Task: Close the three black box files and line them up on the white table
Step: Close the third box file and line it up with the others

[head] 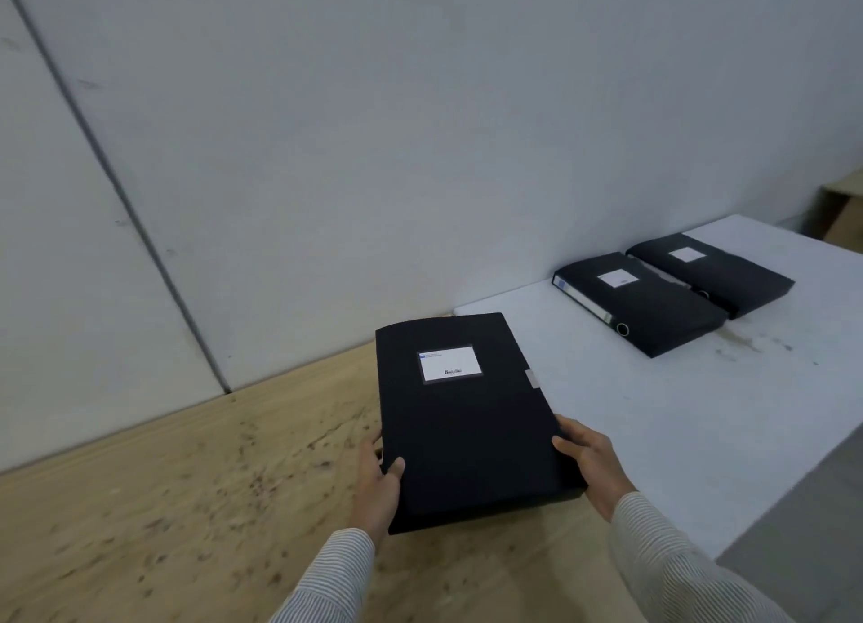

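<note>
I hold a closed black box file (467,417) with a white label on its lid, flat, over the seam between the wooden surface and the white table (654,412). My left hand (378,487) grips its near left edge, thumb on top. My right hand (590,463) grips its near right edge. Two more closed black box files lie side by side on the white table near the wall: the nearer one (640,302) and the farther one (712,272), each with a white label.
A stained wooden surface (187,505) spreads to the left, level with the white table. A grey wall (373,132) stands right behind both. Cardboard boxes (840,211) sit past the table's far right end. The table's right edge drops off at the lower right.
</note>
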